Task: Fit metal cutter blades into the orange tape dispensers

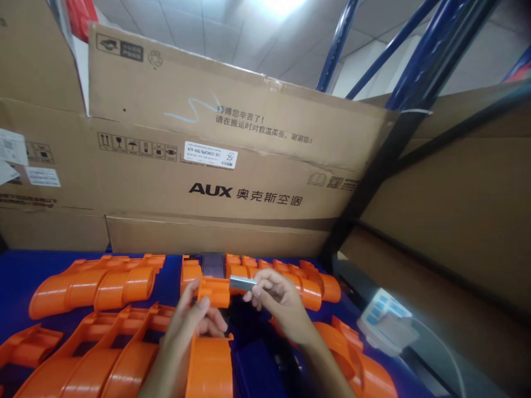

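My left hand (pixel 197 318) is closed around an orange plastic part (pixel 216 293), with the thumb on its near face. My right hand (pixel 280 301) pinches a short silver metal cylinder (pixel 240 283) between thumb and fingers. The cylinder lies level, its left end at the right side of the orange part; whether it enters the part I cannot tell. Below my left hand is a curved orange piece (pixel 211 367); whether it belongs to the held part is unclear.
Several curved orange parts (pixel 124 287) lie in rows on a blue surface (pixel 16 276). Behind stands a tall cardboard sheet (pixel 145 182) with print. A dark metal post (pixel 365 182) slants up at the right, near a white power strip (pixel 388 320) with a cable.
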Action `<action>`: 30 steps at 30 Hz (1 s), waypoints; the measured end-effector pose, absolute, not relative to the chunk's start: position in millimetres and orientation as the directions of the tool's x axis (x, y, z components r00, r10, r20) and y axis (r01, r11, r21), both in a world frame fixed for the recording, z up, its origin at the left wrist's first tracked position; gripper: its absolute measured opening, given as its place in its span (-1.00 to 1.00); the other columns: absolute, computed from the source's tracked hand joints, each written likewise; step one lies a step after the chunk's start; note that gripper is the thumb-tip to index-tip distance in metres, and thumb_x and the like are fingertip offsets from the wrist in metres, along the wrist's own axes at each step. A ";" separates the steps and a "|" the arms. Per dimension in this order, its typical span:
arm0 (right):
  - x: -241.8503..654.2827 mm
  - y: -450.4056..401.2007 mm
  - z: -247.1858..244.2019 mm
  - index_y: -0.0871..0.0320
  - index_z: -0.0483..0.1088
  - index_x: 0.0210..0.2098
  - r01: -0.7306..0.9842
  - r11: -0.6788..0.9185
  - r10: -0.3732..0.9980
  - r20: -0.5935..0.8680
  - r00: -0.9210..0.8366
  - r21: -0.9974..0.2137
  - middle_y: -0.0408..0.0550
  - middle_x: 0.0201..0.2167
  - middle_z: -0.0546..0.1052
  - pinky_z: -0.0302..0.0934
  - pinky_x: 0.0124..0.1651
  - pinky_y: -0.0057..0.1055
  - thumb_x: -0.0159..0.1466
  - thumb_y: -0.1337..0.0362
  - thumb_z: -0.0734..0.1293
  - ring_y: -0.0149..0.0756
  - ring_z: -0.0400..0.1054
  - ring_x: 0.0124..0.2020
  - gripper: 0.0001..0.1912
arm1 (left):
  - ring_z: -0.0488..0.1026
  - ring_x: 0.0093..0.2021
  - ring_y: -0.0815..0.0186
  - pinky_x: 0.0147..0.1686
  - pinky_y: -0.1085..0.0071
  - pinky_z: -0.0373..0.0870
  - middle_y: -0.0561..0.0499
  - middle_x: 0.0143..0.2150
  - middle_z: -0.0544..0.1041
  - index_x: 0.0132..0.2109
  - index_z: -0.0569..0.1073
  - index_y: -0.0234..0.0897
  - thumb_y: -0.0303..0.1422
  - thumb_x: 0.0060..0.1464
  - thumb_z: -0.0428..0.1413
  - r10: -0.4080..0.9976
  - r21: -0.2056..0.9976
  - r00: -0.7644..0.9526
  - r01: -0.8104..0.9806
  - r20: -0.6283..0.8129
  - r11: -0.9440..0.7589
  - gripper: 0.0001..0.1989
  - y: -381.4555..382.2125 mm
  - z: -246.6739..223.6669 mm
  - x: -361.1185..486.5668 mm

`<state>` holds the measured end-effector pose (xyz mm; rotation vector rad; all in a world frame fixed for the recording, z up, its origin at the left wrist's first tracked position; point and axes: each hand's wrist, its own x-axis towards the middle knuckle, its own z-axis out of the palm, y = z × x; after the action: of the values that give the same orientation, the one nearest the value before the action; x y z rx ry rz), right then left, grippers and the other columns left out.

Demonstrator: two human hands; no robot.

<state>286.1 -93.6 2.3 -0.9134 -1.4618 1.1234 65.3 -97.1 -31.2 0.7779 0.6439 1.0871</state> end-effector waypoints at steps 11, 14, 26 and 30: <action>271.7 -99.4 4.2 0.11 0.40 -0.26 -0.028 0.293 0.951 0.295 -0.088 -0.956 -0.08 -0.42 0.62 0.21 -0.41 -0.46 0.30 0.04 0.47 -0.37 0.34 -0.47 -0.71 | 0.62 -0.54 0.13 -0.56 0.31 0.51 0.07 -0.44 0.61 0.16 0.23 -0.09 -0.04 0.11 0.27 0.918 0.782 0.389 -0.550 -0.069 0.292 -0.42 -99.1 -24.7 58.3; 265.6 -100.4 1.7 0.10 0.41 -0.26 -0.029 0.321 0.946 0.322 -0.026 -0.946 -0.07 -0.41 0.62 0.25 -0.42 -0.45 0.29 0.02 0.48 -0.34 0.38 -0.46 -0.70 | 0.60 -0.56 0.13 -0.54 0.28 0.52 0.06 -0.49 0.59 0.11 0.31 -0.17 -0.03 0.12 0.25 0.919 0.784 0.381 -0.539 -0.099 0.308 -0.47 -104.2 -20.2 60.6; 251.6 -111.0 -6.4 0.09 0.56 -0.24 0.306 0.479 0.854 0.517 0.054 -0.823 -0.01 -0.36 0.65 0.39 -0.23 -0.28 0.38 0.11 0.39 -0.18 0.51 -0.37 -0.80 | 0.53 -0.60 0.24 -0.54 0.39 0.46 0.09 -0.53 0.57 0.09 0.30 -0.16 -0.06 0.13 0.26 0.985 0.875 0.170 -0.474 -0.018 0.098 -0.49 -112.9 -19.0 72.8; 251.3 -119.9 1.0 0.05 0.61 -0.05 0.475 0.572 0.784 0.616 -0.076 -0.669 0.07 -0.25 0.66 0.39 -0.11 -0.16 0.42 0.20 0.33 -0.07 0.52 -0.28 -0.78 | 0.55 -0.57 0.25 -0.53 0.41 0.46 0.07 -0.49 0.59 0.06 0.36 -0.18 -0.07 0.13 0.27 0.982 0.858 0.183 -0.497 -0.045 0.131 -0.53 -119.2 -16.3 74.8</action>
<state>251.3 -119.9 1.0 -1.0507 -1.7225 0.3573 74.8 -119.2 -16.3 0.8259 0.7434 1.2305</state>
